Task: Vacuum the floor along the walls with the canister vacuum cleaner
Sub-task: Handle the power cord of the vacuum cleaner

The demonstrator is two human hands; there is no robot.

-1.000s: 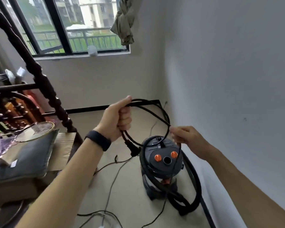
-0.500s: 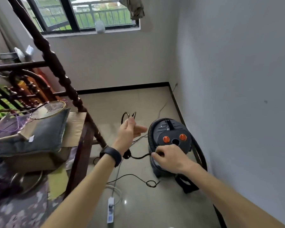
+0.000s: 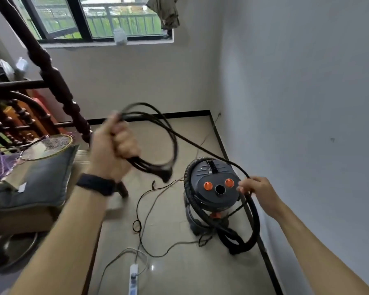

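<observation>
Room: a narrow corner with a pale tiled floor (image 3: pixel 179 262), a white wall (image 3: pixel 296 103) on the right with a dark baseboard, and a window (image 3: pixel 98 20) at the far end.
Vacuum: the canister vacuum cleaner (image 3: pixel 213 188) stands upright on the floor, just beside the right wall.
Hose: the black ribbed hose (image 3: pixel 254 220) loops around the canister body and lies at its foot.
Cord: the black power cord (image 3: pixel 173 143) is held as a coil in the air, and one strand runs from it down toward the canister lid.
Left hand: the left hand (image 3: pixel 113 150) grips the coil in a closed fist, and the plug (image 3: pixel 165 176) hangs below it.
Right hand: the right hand (image 3: pixel 258 190) has its fingers (image 3: pixel 243 188) curled lightly round the single strand, next to the lid.
Handling: the cord seems light and limp, so it can tangle easily. The hose looks springy, and the canister is probably the heavy part.
Where to hold: I think the plug body is best for plugging in, and the top of the canister for moving it.
Around: a white power strip (image 3: pixel 133 275) lies on the floor near the person. A grey cushion (image 3: pixel 41 179) and a racket (image 3: pixel 49 143) are on the left.
</observation>
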